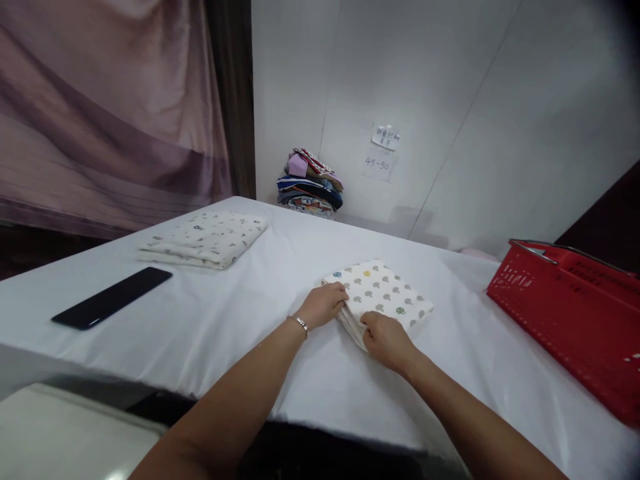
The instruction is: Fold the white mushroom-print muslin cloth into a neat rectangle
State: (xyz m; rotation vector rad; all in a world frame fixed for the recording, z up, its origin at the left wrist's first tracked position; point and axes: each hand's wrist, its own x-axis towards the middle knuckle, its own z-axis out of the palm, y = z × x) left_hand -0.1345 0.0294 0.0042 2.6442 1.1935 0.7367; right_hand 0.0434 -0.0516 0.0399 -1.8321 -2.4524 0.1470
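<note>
A folded white cloth printed with grey mushroom-like shapes and a few coloured ones lies on the white-covered table. My left hand, with a bracelet at the wrist, grips the cloth's near left edge, its fingers closed over the layers. Along the same edge, a little to the right, my right hand pinches the near corner. Several stacked layers show between the two hands. The fingertips under the cloth are hidden.
Another folded printed cloth lies at the back left, behind a dark flat phone-like slab. On the right stands a red plastic basket. A pile of folded fabrics sits beyond the table by the wall.
</note>
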